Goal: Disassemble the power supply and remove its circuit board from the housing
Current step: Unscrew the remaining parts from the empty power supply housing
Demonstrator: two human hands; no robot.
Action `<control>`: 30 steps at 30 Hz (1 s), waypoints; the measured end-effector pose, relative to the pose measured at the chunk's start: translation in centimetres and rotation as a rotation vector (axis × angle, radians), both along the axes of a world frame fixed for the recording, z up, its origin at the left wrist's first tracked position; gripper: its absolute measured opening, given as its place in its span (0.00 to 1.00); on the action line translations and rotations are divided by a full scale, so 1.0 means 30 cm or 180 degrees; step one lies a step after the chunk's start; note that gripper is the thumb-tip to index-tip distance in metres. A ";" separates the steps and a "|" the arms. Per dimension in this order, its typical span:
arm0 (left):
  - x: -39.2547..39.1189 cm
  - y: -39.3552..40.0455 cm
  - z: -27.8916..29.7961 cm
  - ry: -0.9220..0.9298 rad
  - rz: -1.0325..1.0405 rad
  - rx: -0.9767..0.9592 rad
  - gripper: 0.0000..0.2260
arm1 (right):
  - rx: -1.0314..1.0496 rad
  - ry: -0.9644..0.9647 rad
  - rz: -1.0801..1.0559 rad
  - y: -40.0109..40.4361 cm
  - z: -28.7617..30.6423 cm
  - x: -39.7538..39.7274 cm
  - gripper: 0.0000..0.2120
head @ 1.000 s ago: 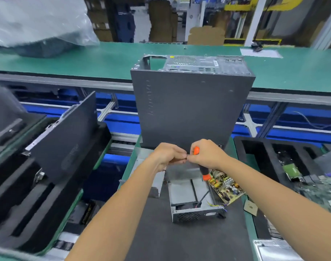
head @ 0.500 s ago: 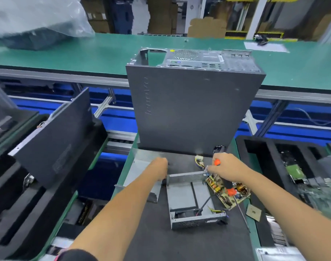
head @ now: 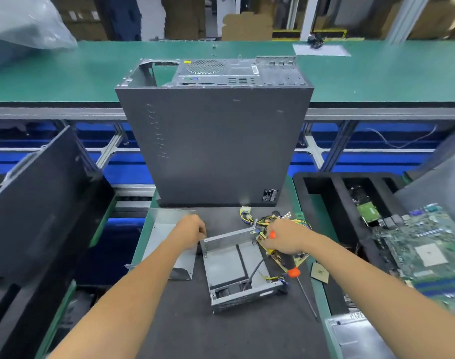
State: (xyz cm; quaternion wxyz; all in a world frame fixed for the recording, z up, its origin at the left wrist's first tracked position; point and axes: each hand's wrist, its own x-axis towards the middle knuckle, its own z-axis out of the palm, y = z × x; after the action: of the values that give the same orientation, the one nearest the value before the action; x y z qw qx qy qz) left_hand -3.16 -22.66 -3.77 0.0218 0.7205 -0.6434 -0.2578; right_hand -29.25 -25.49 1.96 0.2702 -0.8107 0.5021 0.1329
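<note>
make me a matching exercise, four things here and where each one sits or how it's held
1 screwdriver
2 power supply housing
3 computer case
4 loose cover panel

a stands upright behind the work area
b gripped in the right hand
c lies open between the two hands
d lies under the left hand

Pairs: 1-b, 2-c, 3-a, 4-d

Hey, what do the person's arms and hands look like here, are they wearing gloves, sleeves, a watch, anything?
Both the left hand and the right hand are bare, with no gloves. Both forearms are uncovered as far as the frame shows; no sleeve, watch, wristband or ring is visible.
</note>
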 end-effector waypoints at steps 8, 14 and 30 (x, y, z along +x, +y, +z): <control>-0.098 -0.009 0.130 0.0939 0.0126 -0.0788 0.09 | 0.0311 0.0296 0.0026 0.063 -0.031 -0.019 0.16; -0.329 -0.036 0.198 0.0330 -0.1372 -0.1063 0.11 | -0.0034 0.0174 0.0064 0.138 -0.051 -0.048 0.15; -0.682 -0.224 0.153 -0.1678 -0.3456 -0.0446 0.54 | 0.0639 0.0329 -0.0177 0.155 -0.074 -0.139 0.16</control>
State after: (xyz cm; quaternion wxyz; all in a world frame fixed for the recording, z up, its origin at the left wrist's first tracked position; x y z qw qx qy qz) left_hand -23.62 -29.37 0.83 -0.2255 0.3258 -0.9182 -0.0020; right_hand -33.41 -20.85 -0.26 0.3274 -0.7574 0.5218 0.2165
